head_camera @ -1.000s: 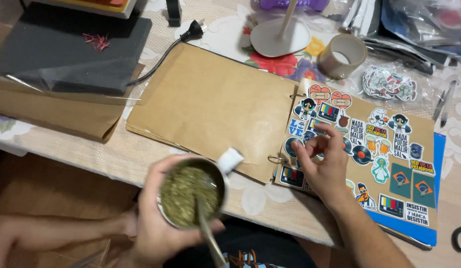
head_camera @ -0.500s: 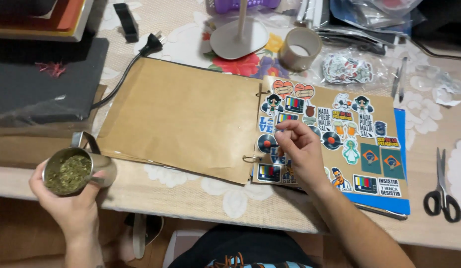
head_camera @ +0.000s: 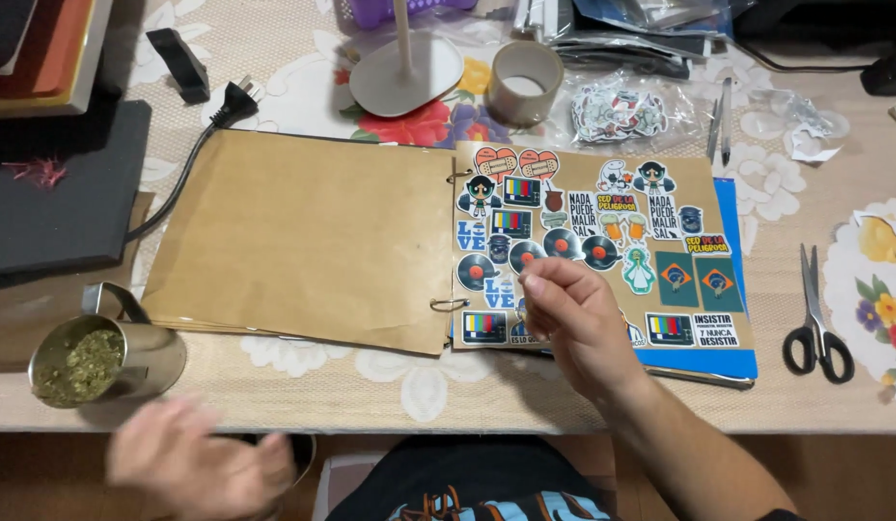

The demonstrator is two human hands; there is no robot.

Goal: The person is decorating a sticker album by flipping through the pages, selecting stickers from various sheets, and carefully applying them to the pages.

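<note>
Pinching at the sticker-covered page (head_camera: 602, 256), the right hand (head_camera: 578, 323) rests on the open album with its thumb and forefinger tips drawn together near the vinyl-record stickers (head_camera: 562, 246); whether a small sticker sits between the fingertips cannot be told, as anything there is too small to make out. The left hand (head_camera: 192, 463) hangs blurred below the table edge, fingers loosely spread and holding nothing visible. Just above it, on the table's near edge, stands a metal cup (head_camera: 110, 352) filled with green chopped herb, apart from the hand.

The album lies in the middle of the table: its left leaf is a plain brown kraft page (head_camera: 303, 241), joined by metal rings (head_camera: 448, 304) to the right leaf, which lies over a blue sheet (head_camera: 732, 289). Judging by the layout, the right page is largely filled, with stickers packed across most of it, while the left page is bare, so much of the decorating seems left.

A clear bag of more stickers (head_camera: 621, 111) lies beyond the album, beside a roll of tape (head_camera: 525, 82) and a pair of tweezers (head_camera: 720, 130). Black-handled scissors (head_camera: 816, 323) lie to the right, well apart from the hand. A black power cord and plug (head_camera: 231, 101) run along the album's upper left corner.
</note>
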